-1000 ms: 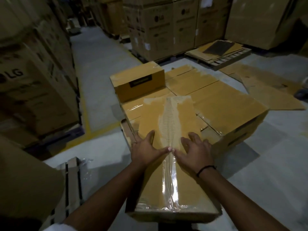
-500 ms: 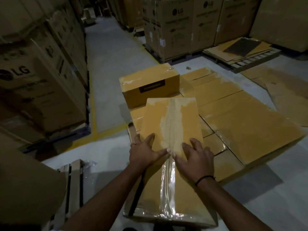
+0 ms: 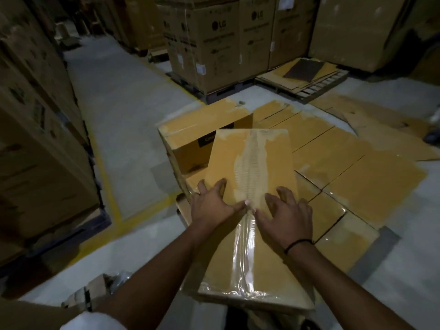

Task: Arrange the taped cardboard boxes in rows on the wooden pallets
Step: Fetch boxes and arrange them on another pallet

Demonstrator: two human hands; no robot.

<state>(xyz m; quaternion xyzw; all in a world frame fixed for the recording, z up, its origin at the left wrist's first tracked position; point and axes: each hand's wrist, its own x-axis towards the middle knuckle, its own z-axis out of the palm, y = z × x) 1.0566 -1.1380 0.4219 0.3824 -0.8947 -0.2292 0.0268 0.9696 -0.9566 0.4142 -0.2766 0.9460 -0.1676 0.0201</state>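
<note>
Head view: my left hand (image 3: pixel 214 206) and right hand (image 3: pixel 285 215) press flat, fingers spread, thumbs nearly touching, on the box (image 3: pixel 250 210), steadying it over the near-left boxes to seat beside the far box (image 3: pixel 202 134).

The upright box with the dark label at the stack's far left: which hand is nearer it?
Left. The left hand lies just below that box; the right hand is farther right.

At frame centre, both hands, left hand (image 3: pixel 212 206) and right hand (image 3: pixel 287 214), lie flat on a long box (image 3: pixel 252 186) overlapping the flat box layer (image 3: pixel 357 167); an upper box (image 3: pixel 190 129) sits behind, tall stacks (image 3: pixel 223 39) at top.
</note>
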